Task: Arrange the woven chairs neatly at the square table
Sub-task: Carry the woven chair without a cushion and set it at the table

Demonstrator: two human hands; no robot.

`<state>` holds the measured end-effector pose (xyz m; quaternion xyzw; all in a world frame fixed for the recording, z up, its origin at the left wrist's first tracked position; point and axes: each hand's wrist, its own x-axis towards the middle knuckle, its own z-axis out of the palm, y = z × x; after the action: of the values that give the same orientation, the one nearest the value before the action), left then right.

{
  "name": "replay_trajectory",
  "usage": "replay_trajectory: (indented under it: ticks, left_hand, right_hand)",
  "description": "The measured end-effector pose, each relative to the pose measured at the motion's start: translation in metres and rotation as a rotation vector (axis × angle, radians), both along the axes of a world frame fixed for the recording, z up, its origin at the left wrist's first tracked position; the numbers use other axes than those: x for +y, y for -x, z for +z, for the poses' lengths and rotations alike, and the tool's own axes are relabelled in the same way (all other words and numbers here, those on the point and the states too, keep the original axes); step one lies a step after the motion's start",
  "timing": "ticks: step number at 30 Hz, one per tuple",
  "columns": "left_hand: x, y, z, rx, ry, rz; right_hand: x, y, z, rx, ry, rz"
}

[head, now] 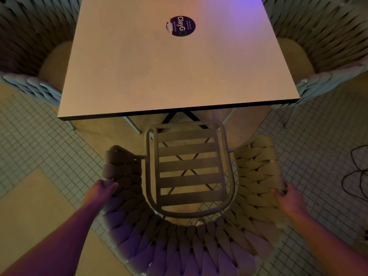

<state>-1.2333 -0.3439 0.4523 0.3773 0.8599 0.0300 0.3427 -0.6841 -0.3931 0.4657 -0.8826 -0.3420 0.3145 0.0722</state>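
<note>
A woven chair (256, 176) with a slatted seat and no cushion stands right below me, facing the near edge of the square table (139, 76). Its seat front is just short of that edge. My left hand (102, 191) grips the chair's left woven arm. On the chair's right woven arm, my right hand (288, 197) holds the rim. Two more woven chairs, each with a tan seat cushion, sit tucked against the table: one on the left side (29, 46) and one on the right side (322, 46).
A round dark sticker (180, 26) lies on the tabletop. The floor is small square tiles with plain tan patches. Loose black cables (356, 172) lie on the floor at the right. The table's black cross base shows beneath its near edge.
</note>
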Motion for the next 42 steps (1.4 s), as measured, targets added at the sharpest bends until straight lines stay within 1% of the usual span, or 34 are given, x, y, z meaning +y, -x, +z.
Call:
replay_trajectory:
  ticks: [4, 17, 24, 28, 42]
  left_hand:
    - [-0.002, -0.002, 0.003, -0.010, 0.013, 0.019]
    - [-0.016, -0.007, 0.011, 0.030, 0.024, -0.012]
    - [-0.019, -0.004, 0.011, -0.019, 0.021, 0.001]
    - [-0.019, -0.006, 0.011, -0.001, 0.018, -0.014]
    - [-0.020, -0.007, 0.012, 0.028, 0.035, -0.019]
  right_hand:
    - [0.000, -0.003, -0.001, 0.009, -0.011, 0.010]
    - [-0.004, -0.006, -0.004, 0.007, -0.014, 0.025]
    - [-0.004, -0.004, -0.002, 0.001, -0.005, 0.018]
    - [-0.005, -0.002, -0.002, 0.001, -0.021, 0.012]
    - [-0.005, 0.000, 0.004, -0.026, 0.027, 0.054]
